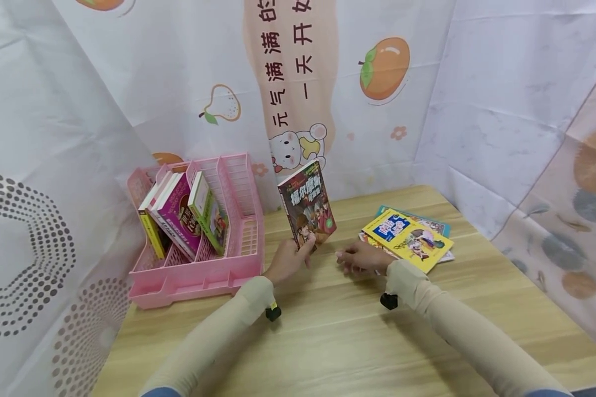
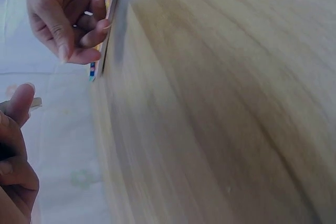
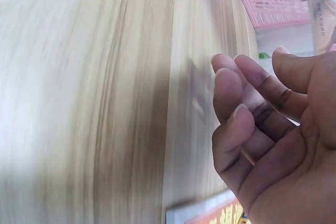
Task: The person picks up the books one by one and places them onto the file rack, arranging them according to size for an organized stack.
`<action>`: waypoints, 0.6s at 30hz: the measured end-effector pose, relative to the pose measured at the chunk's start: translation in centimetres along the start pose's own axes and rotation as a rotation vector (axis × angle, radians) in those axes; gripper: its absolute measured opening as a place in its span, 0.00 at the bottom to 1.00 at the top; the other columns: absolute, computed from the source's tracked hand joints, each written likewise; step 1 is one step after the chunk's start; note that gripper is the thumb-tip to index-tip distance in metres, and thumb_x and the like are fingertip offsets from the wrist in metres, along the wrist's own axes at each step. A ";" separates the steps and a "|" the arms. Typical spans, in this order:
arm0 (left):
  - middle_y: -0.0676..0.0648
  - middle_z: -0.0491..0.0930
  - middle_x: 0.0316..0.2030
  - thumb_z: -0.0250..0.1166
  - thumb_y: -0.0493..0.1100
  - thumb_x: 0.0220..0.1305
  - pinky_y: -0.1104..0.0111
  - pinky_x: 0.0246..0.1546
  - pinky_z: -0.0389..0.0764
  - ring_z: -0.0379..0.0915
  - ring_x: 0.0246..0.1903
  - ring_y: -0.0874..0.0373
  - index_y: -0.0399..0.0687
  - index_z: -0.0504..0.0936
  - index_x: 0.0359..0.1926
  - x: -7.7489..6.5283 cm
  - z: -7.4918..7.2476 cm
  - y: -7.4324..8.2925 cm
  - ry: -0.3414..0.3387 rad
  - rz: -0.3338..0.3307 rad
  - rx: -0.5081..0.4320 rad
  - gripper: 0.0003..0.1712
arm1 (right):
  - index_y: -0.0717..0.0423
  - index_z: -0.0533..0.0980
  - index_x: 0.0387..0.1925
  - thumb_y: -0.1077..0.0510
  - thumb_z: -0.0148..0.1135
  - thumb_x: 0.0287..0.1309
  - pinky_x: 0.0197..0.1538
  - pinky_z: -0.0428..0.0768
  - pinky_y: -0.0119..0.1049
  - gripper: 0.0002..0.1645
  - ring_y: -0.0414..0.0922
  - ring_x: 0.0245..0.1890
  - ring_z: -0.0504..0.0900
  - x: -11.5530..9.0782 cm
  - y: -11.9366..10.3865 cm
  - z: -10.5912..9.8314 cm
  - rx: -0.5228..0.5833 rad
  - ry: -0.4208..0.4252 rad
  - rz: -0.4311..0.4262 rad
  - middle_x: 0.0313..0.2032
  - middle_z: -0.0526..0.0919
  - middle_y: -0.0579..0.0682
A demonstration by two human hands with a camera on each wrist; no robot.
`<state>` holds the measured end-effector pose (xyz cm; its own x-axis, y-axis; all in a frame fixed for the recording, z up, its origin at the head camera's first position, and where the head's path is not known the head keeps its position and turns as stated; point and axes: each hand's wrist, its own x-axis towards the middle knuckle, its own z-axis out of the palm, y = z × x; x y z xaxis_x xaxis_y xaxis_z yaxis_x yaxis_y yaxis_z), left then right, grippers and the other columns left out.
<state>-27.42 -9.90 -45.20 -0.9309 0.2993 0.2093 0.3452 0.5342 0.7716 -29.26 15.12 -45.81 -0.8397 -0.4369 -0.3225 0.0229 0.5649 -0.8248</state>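
My left hand [image 1: 289,260] grips a dark-covered book [image 1: 309,203] by its lower edge, thumb on the front cover, and holds it tilted upright above the table. In the left wrist view that hand [image 2: 16,156] shows at the left edge, with just a sliver of the book by the thumb. My right hand [image 1: 361,258] holds nothing; its fingers are loosely curled, as the right wrist view shows of the same hand [image 3: 268,124]. It hovers beside a small pile of books, topped by a yellow book [image 1: 417,242] with a blue title patch.
A pink rack [image 1: 198,281] stands on the table's left side, with several books leaning in its slots, among them a purple book [image 1: 181,212] and a green book [image 1: 209,215]. Under the yellow book lies a teal book [image 1: 439,225]. A printed curtain [image 1: 179,71] hangs behind the table [image 1: 328,342].
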 end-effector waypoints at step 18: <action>0.50 0.80 0.14 0.48 0.64 0.69 0.70 0.08 0.52 0.49 0.08 0.63 0.51 0.81 0.12 -1.9 -4.9 -1.2 0.155 -0.007 0.038 0.36 | 0.62 0.78 0.46 0.48 0.50 0.70 0.22 0.68 0.36 0.22 0.47 0.22 0.76 1.6 -1.7 2.7 0.041 -0.040 -0.075 0.32 0.82 0.59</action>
<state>-26.63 -14.98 -43.61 -0.9394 0.1719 0.2965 0.3405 0.5664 0.7505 -29.19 11.60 -46.16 -0.8174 -0.5051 -0.2771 -0.0164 0.5012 -0.8652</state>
